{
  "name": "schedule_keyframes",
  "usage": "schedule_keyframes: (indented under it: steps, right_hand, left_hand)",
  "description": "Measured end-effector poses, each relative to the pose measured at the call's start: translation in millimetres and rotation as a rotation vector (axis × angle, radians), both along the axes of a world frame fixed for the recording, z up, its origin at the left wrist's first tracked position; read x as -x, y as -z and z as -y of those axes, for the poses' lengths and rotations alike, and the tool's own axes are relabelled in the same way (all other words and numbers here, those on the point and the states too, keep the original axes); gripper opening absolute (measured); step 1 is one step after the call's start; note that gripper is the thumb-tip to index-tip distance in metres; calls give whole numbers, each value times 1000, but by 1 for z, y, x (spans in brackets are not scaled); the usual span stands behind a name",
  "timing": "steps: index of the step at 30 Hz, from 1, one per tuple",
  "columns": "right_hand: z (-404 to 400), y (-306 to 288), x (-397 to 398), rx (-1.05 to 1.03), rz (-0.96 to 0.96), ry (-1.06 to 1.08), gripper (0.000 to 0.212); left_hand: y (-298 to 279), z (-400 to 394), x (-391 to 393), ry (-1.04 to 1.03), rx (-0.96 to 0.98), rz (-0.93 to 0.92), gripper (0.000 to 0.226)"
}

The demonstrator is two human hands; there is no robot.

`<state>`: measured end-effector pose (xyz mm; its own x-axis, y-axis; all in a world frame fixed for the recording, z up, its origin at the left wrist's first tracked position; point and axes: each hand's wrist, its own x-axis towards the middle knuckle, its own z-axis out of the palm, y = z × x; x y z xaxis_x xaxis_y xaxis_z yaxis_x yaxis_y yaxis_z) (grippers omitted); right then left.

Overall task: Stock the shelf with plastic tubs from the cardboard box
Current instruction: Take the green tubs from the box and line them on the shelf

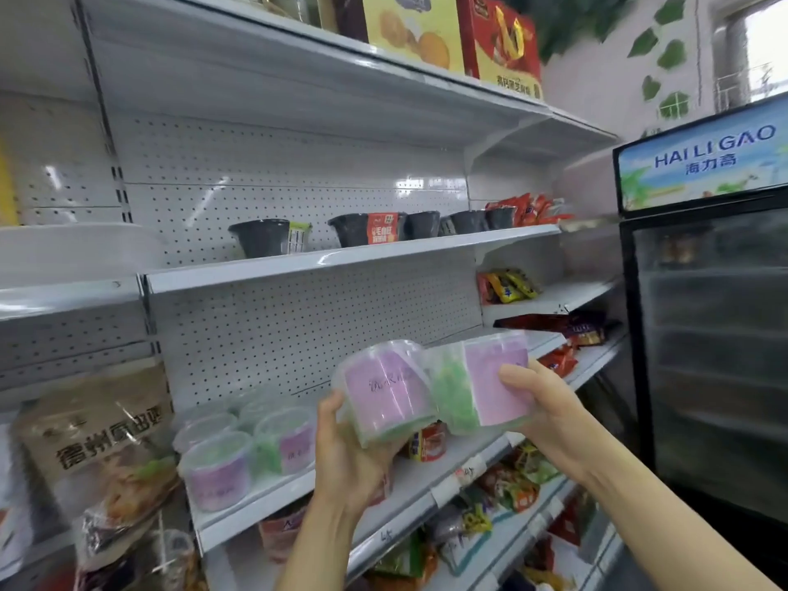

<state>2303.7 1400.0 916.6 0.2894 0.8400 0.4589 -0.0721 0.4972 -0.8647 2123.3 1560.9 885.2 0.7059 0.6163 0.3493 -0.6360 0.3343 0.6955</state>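
Note:
My left hand (351, 458) grips a clear plastic tub (383, 390) with a purple label and green contents, tilted on its side. My right hand (541, 407) grips a second such tub (482, 381), also tilted, right beside the first. Both tubs hang in the air in front of the white shelf (298, 501). On the left part of that shelf stand several similar tubs (221, 467) in a group. The cardboard box is out of view.
Black bowls (362, 230) line the shelf above. A bagged food package (106, 454) hangs at the left. Snack packets (563, 360) lie at the shelf's right end and on lower shelves. A glass-door fridge (708, 334) stands at the right.

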Motion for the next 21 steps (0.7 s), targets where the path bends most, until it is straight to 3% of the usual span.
schedule_keyframes:
  steps: [3,7,9,13,21]
  right_hand:
    - [-17,0,-10,20,7,28,68]
    - [-48,5,-26,44,7,56,70]
    - [-71,6,-35,48,12,34,70]
    - [-116,10,-48,42,-8,-12,72]
    - [-190,29,-71,35,18,-35,75]
  left_hand:
    - [0,-17,-15,-17,-36,-21,74]
    - [4,-50,-29,-121,-122,-140,113]
    - [3,-70,-34,-123,-134,-180,117]
    - [1,-115,-34,-134,-162,-250,107]
    - [-1,-171,-42,-389,-216,-384,93]
